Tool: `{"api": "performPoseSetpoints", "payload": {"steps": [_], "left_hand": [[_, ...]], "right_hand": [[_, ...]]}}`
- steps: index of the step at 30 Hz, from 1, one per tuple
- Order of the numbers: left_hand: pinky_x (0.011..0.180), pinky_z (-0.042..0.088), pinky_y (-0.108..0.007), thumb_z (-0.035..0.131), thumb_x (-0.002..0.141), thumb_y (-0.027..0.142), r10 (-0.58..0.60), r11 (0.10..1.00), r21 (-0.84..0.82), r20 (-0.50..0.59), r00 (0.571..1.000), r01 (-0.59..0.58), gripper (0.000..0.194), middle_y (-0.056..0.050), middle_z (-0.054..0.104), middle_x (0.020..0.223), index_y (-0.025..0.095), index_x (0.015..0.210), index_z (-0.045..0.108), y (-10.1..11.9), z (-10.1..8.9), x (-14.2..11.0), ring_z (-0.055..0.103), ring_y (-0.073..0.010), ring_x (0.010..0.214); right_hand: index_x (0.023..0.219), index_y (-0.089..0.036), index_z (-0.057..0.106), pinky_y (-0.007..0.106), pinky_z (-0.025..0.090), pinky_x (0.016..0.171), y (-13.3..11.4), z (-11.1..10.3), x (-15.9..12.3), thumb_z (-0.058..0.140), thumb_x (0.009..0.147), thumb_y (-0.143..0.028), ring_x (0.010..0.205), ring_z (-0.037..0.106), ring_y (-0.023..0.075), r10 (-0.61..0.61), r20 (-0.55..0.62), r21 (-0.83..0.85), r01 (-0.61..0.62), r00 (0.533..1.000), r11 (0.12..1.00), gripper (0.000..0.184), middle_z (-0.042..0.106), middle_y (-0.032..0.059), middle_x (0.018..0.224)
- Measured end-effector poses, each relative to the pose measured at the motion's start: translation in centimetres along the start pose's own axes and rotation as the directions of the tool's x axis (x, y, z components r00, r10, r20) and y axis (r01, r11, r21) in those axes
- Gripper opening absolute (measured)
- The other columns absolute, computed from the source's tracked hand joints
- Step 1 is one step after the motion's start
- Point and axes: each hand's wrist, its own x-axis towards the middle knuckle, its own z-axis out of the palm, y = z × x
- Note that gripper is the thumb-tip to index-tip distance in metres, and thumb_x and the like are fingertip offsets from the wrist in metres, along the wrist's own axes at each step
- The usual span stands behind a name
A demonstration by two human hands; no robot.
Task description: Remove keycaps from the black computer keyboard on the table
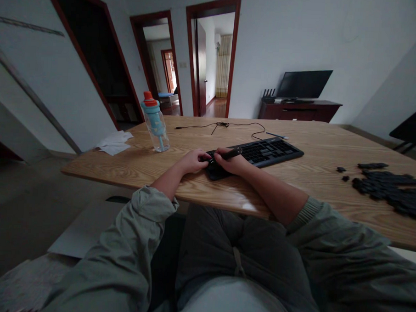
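Observation:
A black keyboard [263,151] lies on the wooden table [179,173] in front of me, its cable running back across the top. My left hand [193,161] rests with curled fingers on the keyboard's near left end. My right hand [230,162] sits right beside it, closed around a slim black tool [228,154] whose tip points at the keys by my left fingers. Both sleeves are pushed up on the forearms.
A pile of loose black keycaps [389,188] lies at the right of the table. A clear water bottle [154,122] with blue and orange top stands at the left, crumpled white tissue [114,142] beside it. A TV on a cabinet [299,109] and open doorways lie behind.

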Motion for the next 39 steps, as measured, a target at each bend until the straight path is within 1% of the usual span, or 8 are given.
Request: {"api": "performPoseSetpoints", "payload": {"steps": [5,11,17,21,25,29,33,39], "left_hand": [[0.079,0.054,-0.032,0.064,0.078,0.017,0.015,1.000,-0.012,0.000,1.000,-0.015,0.026,-0.009,0.075,0.095,0.013,0.101,0.077,0.3,-0.1,0.0,0.067,-0.0194,0.083],[0.076,0.053,-0.031,0.066,0.080,0.020,0.055,0.998,0.011,-0.029,0.998,-0.055,0.021,-0.007,0.073,0.091,0.016,0.097,0.077,0.6,-0.3,-0.5,0.066,-0.0186,0.081],[0.074,0.052,-0.029,0.066,0.081,0.022,0.121,0.992,0.000,-0.137,0.983,-0.122,0.023,-0.007,0.071,0.094,0.017,0.101,0.076,1.1,-0.5,-1.0,0.065,-0.0165,0.083],[0.077,0.052,-0.030,0.065,0.083,0.021,0.118,0.992,0.043,-0.082,0.990,-0.115,0.014,-0.005,0.073,0.090,0.018,0.090,0.077,1.3,-0.6,-0.9,0.066,-0.0172,0.083],[0.077,0.053,-0.030,0.065,0.083,0.019,0.119,0.989,0.091,-0.057,0.991,-0.113,0.015,-0.006,0.074,0.090,0.017,0.092,0.076,1.3,-0.6,-0.8,0.067,-0.0176,0.082],[0.081,0.053,-0.032,0.064,0.083,0.016,0.143,0.981,0.149,-0.134,0.981,-0.123,0.017,-0.006,0.074,0.094,0.017,0.095,0.075,1.4,-0.6,-0.7,0.067,-0.0184,0.085],[0.079,0.053,-0.031,0.064,0.082,0.014,0.151,0.973,0.188,-0.097,0.984,-0.131,0.014,-0.005,0.074,0.090,0.018,0.090,0.075,1.7,-0.7,-0.9,0.067,-0.0175,0.082],[0.078,0.052,-0.031,0.064,0.084,0.016,0.181,0.968,0.197,-0.111,0.977,-0.157,0.014,-0.006,0.074,0.090,0.018,0.092,0.076,1.9,-0.7,-1.2,0.067,-0.0178,0.083]], "right_hand": [[0.095,-0.018,0.068,0.026,0.041,0.069,-0.2,0.4,-0.5,0.050,0.097,-0.032,0.075,0.060,0.0150,-0.036,-0.017,-0.038,0.035,0.999,0.999,0.023,0.069,0.0034,0.083],[0.092,-0.018,0.067,0.026,0.041,0.062,-0.4,-0.3,-0.2,0.068,0.085,-0.044,0.068,0.059,0.0161,0.142,-0.070,-0.025,-0.144,0.987,0.989,0.027,0.068,0.0026,0.075],[0.097,-0.019,0.075,0.025,0.049,0.068,0.3,-2.0,-0.2,0.071,0.081,-0.032,0.076,0.065,0.0153,0.054,0.042,0.220,-0.062,0.998,0.974,0.021,0.075,0.0036,0.089],[0.108,-0.020,0.075,0.022,0.043,0.050,0.2,-2.3,-0.4,0.069,0.083,-0.037,0.056,0.057,0.0113,0.176,0.112,0.289,-0.201,0.978,0.936,0.030,0.072,0.0017,0.078],[0.102,-0.017,0.074,0.021,0.037,0.041,-0.9,-1.7,-0.3,0.063,0.090,-0.043,0.046,0.050,0.0087,0.280,0.038,0.311,-0.278,0.959,0.909,0.031,0.068,0.0017,0.070],[0.102,-0.016,0.072,0.021,0.043,0.043,-1.8,-1.3,-0.1,0.066,0.089,-0.037,0.049,0.056,0.0102,0.348,-0.042,0.401,-0.303,0.936,0.864,0.025,0.069,0.0025,0.072],[0.098,-0.017,0.071,0.021,0.045,0.045,-1.5,-1.3,-0.3,0.072,0.083,-0.027,0.053,0.060,0.0117,0.342,0.001,0.435,-0.308,0.940,0.846,0.018,0.068,0.0018,0.070],[0.093,-0.018,0.071,0.020,0.042,0.043,-0.8,-1.5,-0.5,0.071,0.084,-0.028,0.052,0.057,0.0114,0.317,0.038,0.410,-0.304,0.948,0.860,0.013,0.063,-0.0009,0.061]]}}
